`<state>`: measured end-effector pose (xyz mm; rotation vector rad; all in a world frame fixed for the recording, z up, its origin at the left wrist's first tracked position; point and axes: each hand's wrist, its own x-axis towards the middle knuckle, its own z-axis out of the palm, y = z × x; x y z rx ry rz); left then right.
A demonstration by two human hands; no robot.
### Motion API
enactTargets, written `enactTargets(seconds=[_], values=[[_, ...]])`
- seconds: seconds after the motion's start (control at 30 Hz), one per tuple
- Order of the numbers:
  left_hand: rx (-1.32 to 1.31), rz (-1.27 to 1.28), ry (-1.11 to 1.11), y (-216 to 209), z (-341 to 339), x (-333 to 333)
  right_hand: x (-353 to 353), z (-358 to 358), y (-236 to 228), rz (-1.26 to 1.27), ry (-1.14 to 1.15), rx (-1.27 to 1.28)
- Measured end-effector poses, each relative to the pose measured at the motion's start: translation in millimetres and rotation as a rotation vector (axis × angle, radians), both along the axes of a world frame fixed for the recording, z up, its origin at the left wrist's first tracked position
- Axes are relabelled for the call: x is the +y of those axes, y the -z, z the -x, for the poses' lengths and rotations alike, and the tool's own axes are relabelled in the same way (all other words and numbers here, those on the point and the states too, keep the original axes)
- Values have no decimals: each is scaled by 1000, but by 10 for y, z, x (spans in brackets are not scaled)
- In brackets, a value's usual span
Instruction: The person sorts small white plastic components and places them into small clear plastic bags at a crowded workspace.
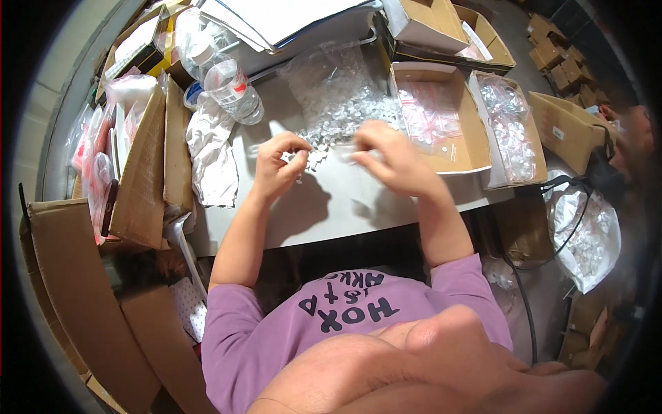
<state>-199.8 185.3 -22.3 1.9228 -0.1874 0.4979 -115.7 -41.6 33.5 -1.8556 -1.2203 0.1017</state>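
Observation:
Over the grey-white tabletop (276, 228), my left hand (279, 165) is closed, thumb and fingers pinched together. A tiny whitish bit shows below its fingertips, too small to name. My right hand (392, 157) is raised opposite it, curled and smeared by motion; a pale blur at its fingertips is unclear. Between the hands lies a loose scatter of small white pieces (317, 157). Just beyond them, a large clear plastic bag (331, 76) lies with many such pieces in and before its mouth.
Right of my right hand stands a cardboard box (476, 148) of small clear bags, beside another box (531, 165) of filled bags. At left are a water bottle (241, 100), a white cloth (212, 155) and upright cardboard (141, 172). A white sack (586, 234) hangs right, near a black cable.

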Motion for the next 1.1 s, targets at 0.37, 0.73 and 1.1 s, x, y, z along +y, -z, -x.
enactTargets(seconds=[0.37, 0.73, 1.1], values=[[3, -111, -9, -38, -34, -94, -1429, -481, -66, 270, 960, -294], [90, -44, -49, 6, -19, -84, -660, -1001, 324, 906, 644, -211], [68, -13, -37, -31, 0, -83, -232, -395, -217, 10, 416, -200]])
